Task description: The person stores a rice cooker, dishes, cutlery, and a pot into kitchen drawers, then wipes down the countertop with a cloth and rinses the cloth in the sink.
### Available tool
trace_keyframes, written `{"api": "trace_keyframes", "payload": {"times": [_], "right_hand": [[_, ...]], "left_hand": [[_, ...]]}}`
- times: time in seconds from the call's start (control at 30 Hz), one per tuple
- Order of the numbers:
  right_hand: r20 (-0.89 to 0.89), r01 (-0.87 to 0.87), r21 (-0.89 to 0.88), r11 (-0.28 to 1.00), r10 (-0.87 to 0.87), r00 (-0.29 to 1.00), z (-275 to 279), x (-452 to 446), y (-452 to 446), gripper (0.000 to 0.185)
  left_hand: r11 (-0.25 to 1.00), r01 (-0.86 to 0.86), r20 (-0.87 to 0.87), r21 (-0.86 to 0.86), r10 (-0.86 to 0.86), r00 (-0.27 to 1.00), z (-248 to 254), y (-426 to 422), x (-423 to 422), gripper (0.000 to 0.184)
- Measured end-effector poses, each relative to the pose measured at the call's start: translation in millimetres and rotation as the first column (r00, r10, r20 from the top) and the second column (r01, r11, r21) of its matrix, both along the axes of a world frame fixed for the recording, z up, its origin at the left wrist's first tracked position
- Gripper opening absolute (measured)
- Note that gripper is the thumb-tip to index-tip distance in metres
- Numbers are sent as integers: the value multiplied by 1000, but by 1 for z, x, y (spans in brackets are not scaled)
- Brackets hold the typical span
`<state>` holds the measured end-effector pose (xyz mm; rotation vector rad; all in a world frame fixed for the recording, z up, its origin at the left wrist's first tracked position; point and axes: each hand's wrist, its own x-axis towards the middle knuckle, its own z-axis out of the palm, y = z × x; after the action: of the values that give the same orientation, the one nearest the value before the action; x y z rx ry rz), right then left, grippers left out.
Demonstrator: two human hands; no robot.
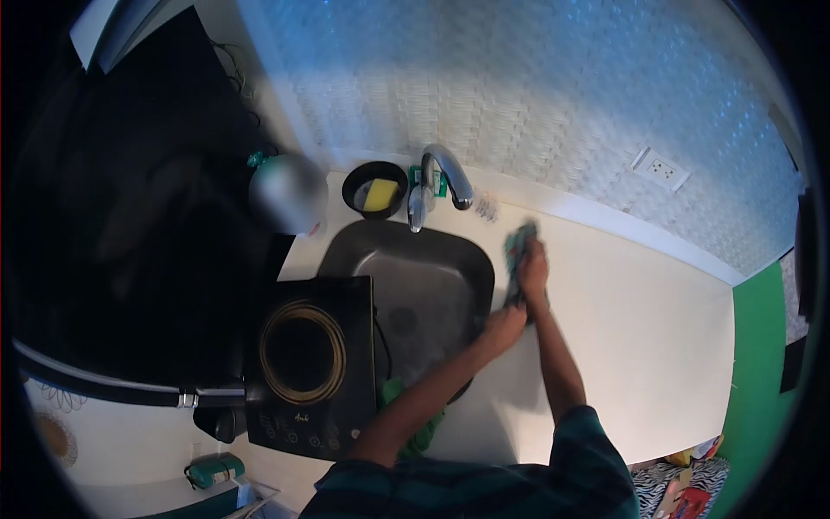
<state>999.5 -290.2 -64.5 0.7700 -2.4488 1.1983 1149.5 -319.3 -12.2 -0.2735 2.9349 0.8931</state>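
A dark green patterned cloth (520,244), blurred by motion, is bunched up over the white counter just right of the sink (482,264). My right hand (534,272) is closed around its upper part. Nearer to me, my left hand (506,329) is closed on the lower end of the same cloth, at the sink's right rim. Both hands are close together, and my fingers are partly hidden by the cloth and the blur.
A chrome faucet (448,173) rises behind the sink. Left of it stands a black bowl (350,192) with a yellow sponge (380,195). An induction cooker (303,419) overlaps the sink's left side, beside a green cloth (421,439). A wall outlet (660,169) is at right.
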Motion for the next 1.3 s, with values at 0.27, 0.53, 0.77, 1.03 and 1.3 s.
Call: {"api": "trace_keyframes", "payload": {"times": [0.27, 0.53, 0.77, 1.03, 1.3], "right_hand": [[3, -296, -70, 953, 297, 955, 14, 39, -96, 32], [446, -654, -425, 626, 774, 450, -17, 63, -172, 40], [669, 72, -736, 674, 739, -82, 31, 79, -214, 24], [639, 351, -699, 623, 765, -85, 80, 87, -238, 19], [809, -272, -519, 810, 568, 148, 77, 80, -196, 24]], "left_hand": [[970, 27, -240, 243, 33, 970, 0, -98, 22, 20], [863, -245, 61, 442, 243, 968, 25, -171, 56, 35], [163, -632, 457, 757, 560, 691, -49, -223, 60, 52], [-198, -591, 566, 782, 622, 541, -71, -227, 26, 35], [-514, -9, 246, 858, 395, 885, -124, -276, -6, 33]]}}
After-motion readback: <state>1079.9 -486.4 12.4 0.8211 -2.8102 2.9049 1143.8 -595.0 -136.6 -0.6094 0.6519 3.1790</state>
